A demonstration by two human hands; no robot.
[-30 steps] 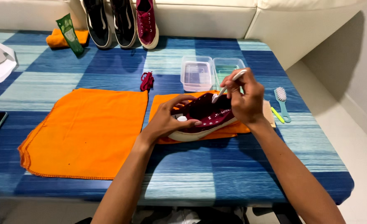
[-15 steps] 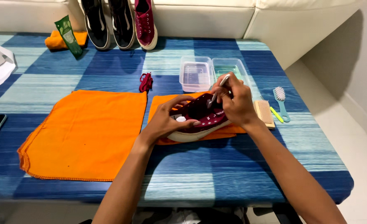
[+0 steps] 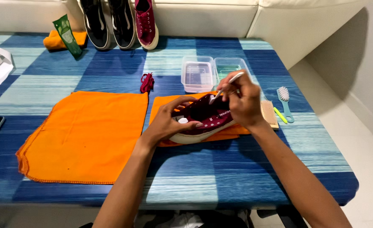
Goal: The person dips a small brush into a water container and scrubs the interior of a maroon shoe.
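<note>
the maroon sneaker (image 3: pixel 203 120) is lying near the middle of the frame, tipped onto its side so its opening and inner lining are facing up toward the camera, which is leaving the inside reachable. the left hand (image 3: pixel 171 120) is wrapping over the heel end, its grip clenched on the shoe with fingers curling over the collar, and this is pinning the shoe against the folded orange cloth (image 3: pixel 165 107) beneath it. the right hand (image 3: pixel 242 103) is hovering over the toe end just right of centre, its grip pinching a thin white brush (image 3: pixel 228 83) like a pen, the slim handle angling up toward the upper right while the working end is dipping into the shoe; the bristles themselves are hidden. the cloth under the shoe is seemingly sitting there to catch drips and keep the blue checked surface (image 3: pixel 245 169) dry. just above, two clear plastic tubs (image 3: pixel 199 76) are standing close to the brush hand. at the right, a wooden brush (image 3: pixel 270 114) and a teal-handled brush (image 3: pixel 284 101) are lying side by side. a bundled maroon lace (image 3: pixel 146 82) is resting apart from the shoe, above a larger orange cloth (image 3: pixel 85 135) spreading flat across the left. along the top edge, three more shoes (image 3: pixel 119 21) are lined up, with a green tube (image 3: pixel 67 36) leaning at upper left.
</note>
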